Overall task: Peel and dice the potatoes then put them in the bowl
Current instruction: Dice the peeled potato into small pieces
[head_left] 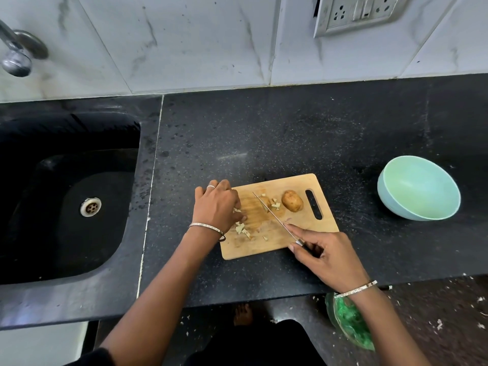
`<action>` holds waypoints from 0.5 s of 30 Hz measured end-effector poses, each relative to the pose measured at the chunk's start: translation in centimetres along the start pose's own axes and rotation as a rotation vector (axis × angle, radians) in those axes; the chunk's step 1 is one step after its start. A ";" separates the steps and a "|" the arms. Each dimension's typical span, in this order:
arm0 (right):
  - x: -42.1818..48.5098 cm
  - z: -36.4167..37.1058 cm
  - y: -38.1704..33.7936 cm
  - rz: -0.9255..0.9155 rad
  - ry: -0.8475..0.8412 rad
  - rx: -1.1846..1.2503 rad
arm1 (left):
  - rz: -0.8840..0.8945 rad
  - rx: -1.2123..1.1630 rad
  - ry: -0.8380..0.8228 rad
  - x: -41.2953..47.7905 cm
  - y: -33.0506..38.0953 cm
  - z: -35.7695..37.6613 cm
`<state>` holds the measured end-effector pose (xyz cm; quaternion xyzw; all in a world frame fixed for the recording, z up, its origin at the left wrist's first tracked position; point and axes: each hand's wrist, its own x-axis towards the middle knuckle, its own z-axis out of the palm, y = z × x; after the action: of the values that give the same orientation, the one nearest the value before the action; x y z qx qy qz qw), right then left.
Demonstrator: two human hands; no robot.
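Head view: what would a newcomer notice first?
The wooden board at mid-counter, where the right hand holds a knife slanted across a cut piece while the left hand rests on scattered dice. A whole unpeeled potato sits by the board's slot. To the right the pale green bowl stands empty; a black sink lies far left.

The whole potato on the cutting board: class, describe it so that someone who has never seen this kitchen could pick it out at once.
Find the black countertop right of the sink; a wooden cutting board lies on it. Near the board's slotted handle end sits the whole potato. Unlike the pale diced pieces by the knife, it is uncut, oval and brown-skinned.
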<state>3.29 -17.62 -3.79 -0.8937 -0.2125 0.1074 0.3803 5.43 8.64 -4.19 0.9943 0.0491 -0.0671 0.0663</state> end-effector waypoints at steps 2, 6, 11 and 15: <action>0.0 0.0 0.0 -0.002 0.002 -0.002 | 0.007 -0.040 -0.027 0.2 -0.2 0.0; -0.1 0.0 -0.2 0.003 0.005 -0.007 | 0.015 -0.151 -0.044 0.4 -0.6 0.2; -0.2 0.0 -0.2 0.005 0.013 -0.001 | -0.031 -0.473 0.044 0.7 -1.6 -0.3; -0.1 0.1 -0.4 -0.010 0.009 0.004 | -0.013 -0.539 0.029 0.9 -2.6 -0.6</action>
<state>3.05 -17.37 -3.60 -0.8923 -0.2152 0.1018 0.3837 6.08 11.40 -4.08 0.9412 0.0726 -0.0378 0.3277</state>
